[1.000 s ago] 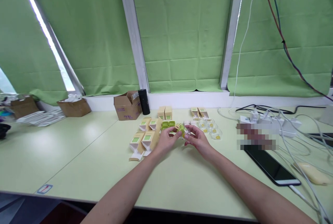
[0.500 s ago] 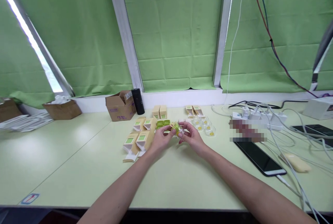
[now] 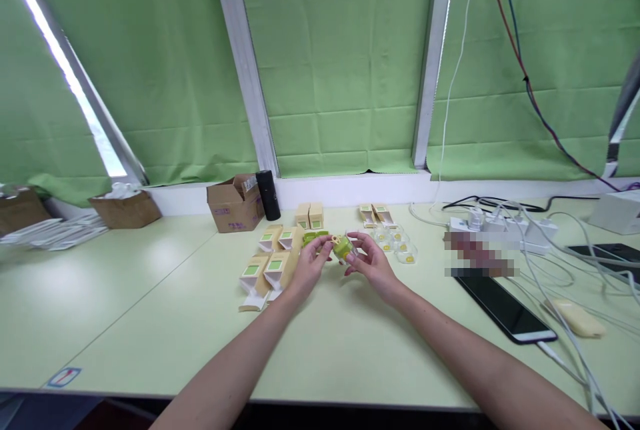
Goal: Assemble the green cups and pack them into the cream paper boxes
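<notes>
Between my hands, above the table, is a small green item (image 3: 342, 246) with a beige looped top. Clear plastic (image 3: 355, 251) surrounds its right side. My left hand (image 3: 311, 269) is closed, thumb and fingertips pinching the item near the beige top. On the other side, my right hand (image 3: 375, 267) is closed around the clear plastic. Behind my left fingers lie green pieces (image 3: 314, 236), partly hidden. Open beige cartons (image 3: 276, 266) with green labels stand left of my left hand. Several clear plastic cases (image 3: 407, 254) with yellow spots lie right of my right hand.
Two upright beige cartons (image 3: 315, 214) and two tilted ones (image 3: 383, 215) stand farther back. A cardboard box (image 3: 234, 206) and black bottle (image 3: 269, 195) are behind at left. On the right are a phone (image 3: 505, 307), tangled white cables and a power strip (image 3: 500, 229).
The small green item has turned slightly, so its beige loop and green body show more plainly. Both hands keep hold with little movement. The whole view has shifted slightly.
</notes>
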Available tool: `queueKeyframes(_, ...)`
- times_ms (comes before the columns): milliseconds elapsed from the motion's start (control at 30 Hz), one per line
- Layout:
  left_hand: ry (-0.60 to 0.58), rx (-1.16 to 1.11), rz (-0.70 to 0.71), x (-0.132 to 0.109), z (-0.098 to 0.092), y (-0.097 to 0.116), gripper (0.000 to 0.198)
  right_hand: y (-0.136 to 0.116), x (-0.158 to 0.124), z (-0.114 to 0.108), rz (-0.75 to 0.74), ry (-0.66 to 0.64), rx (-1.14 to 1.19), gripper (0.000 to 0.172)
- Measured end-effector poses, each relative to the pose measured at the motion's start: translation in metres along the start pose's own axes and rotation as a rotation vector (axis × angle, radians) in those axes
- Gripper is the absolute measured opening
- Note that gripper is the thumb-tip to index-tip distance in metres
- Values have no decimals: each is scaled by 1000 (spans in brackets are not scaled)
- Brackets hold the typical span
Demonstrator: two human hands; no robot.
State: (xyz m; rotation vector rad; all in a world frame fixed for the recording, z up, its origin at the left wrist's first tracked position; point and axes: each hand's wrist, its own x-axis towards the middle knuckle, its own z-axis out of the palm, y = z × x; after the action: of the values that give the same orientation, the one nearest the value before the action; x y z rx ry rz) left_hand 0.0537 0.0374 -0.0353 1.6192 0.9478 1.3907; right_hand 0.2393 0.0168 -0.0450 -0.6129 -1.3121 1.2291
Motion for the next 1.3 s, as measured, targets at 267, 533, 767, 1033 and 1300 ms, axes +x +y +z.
queueKeyframes(267,8,-3,45,-3,-2,5,39,-4,-2,3,26,-8,90,64)
queueKeyframes(533,5,19,73,-5,0,6,34,-6,-1,3,107,-26,267,59)
queueKeyframes(767,-11,11,61,-6,0,5,32,-7,0,0,154,-25,338,53)
queueKeyframes(1033,-16,14,45,-5,-1,3,31,-5,4,-7,161,-7,429,47)
queueKeyframes(1300,-12,16,36,-6,-1,1,32,-6,4,-7,134,-32,473,46)
